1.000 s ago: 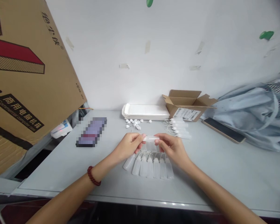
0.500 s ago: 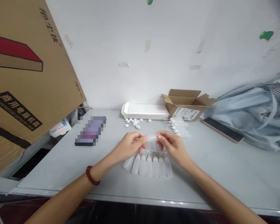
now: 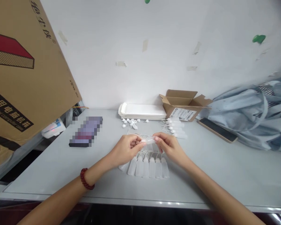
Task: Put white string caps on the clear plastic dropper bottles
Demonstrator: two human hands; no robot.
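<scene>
A small translucent plastic bottle (image 3: 150,140) lies sideways between my two hands, above the table. My left hand (image 3: 128,148) pinches its left end, where something white shows at the fingertips; whether that is a cap, I cannot tell. With thumb and fingers, my right hand (image 3: 168,145) grips the right end. Just below my hands, a row of similar bottles (image 3: 152,168) lies side by side, thin white strands curving from their necks. Beyond my left hand, several small white caps (image 3: 132,122) are scattered. More bottles (image 3: 178,128) with strands are stacked past my right hand.
White padded envelopes (image 3: 145,110) are piled at the wall beside an open cardboard box (image 3: 181,104). A phone (image 3: 217,130) and a light-blue cloth bag (image 3: 250,115) are at right. On the left are a pixelated dark-edged object (image 3: 86,131) and a large carton (image 3: 32,87).
The view has shifted slightly right. My left fingers have changed their hold at the bottle's left end, and white now shows there. Both hands still hold the bottle.
</scene>
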